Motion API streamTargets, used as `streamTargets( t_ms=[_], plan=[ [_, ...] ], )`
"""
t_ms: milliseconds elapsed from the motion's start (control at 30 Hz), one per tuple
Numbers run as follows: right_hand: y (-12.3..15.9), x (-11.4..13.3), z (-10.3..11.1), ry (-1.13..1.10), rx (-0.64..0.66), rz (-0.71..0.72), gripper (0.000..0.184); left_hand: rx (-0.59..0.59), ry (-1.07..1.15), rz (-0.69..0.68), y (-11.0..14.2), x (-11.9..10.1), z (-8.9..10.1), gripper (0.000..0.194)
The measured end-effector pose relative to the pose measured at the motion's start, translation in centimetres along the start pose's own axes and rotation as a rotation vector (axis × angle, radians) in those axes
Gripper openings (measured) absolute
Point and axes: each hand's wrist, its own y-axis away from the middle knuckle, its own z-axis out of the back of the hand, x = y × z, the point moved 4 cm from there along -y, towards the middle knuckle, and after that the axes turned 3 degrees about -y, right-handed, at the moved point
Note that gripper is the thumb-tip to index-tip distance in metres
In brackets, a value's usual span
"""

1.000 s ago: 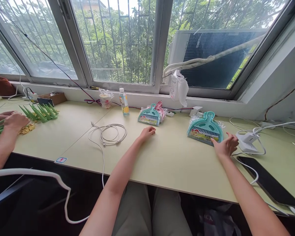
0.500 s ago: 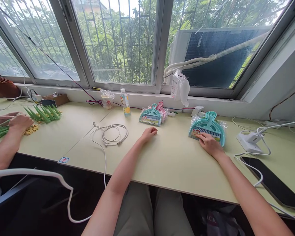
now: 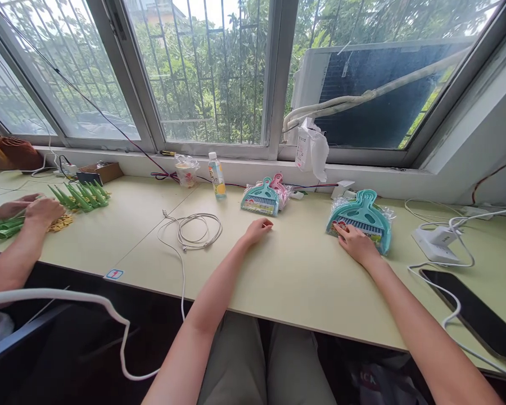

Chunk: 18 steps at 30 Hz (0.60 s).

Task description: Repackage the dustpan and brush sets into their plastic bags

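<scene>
On the right of the table lies a stack of teal dustpan-and-brush sets (image 3: 358,212) in clear plastic wrap, with a printed label along the front. My right hand (image 3: 358,245) lies against its front, index finger stretched onto the label and covering part of it. My left hand (image 3: 258,230) rests on the table with fingers loosely curled together and nothing visible in them. Just beyond it, apart from the fingers, lies a second wrapped teal set (image 3: 261,198) with a pink one (image 3: 279,185) behind it.
A coiled white cable (image 3: 200,230) and a drink bottle (image 3: 217,177) are left of centre. A phone (image 3: 472,312) and a white power adapter (image 3: 436,244) with cables lie at right. At far left, another person's hands (image 3: 44,212) work among green pointed pieces (image 3: 82,197).
My right hand has moved left from the right edge of the teal stack onto its front label. My left hand stays in place. The view has turned slightly left.
</scene>
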Motion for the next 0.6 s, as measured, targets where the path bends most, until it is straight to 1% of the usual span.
streamTargets(
  t_ms=[167,300,400,600],
  plan=[
    [-0.8,0.7,-0.2,0.043,0.091,-0.033,0.048,0.006,-0.014,-0.001,0.0,-0.1,-0.1,0.027],
    [-1.4,1.0,-0.7,0.064,0.177,-0.092,0.054,0.0,-0.026,-0.012,0.0,0.0,-0.1,0.027],
    [-1.4,0.5,-0.9,-0.033,0.14,-0.153,0.055,0.001,-0.036,-0.017,0.0,0.0,-0.2,0.027],
    [-0.5,-1.7,-0.8,-0.3,0.032,-0.297,0.043,0.002,-0.013,-0.005,-0.2,0.1,-0.2,0.026]
  ],
)
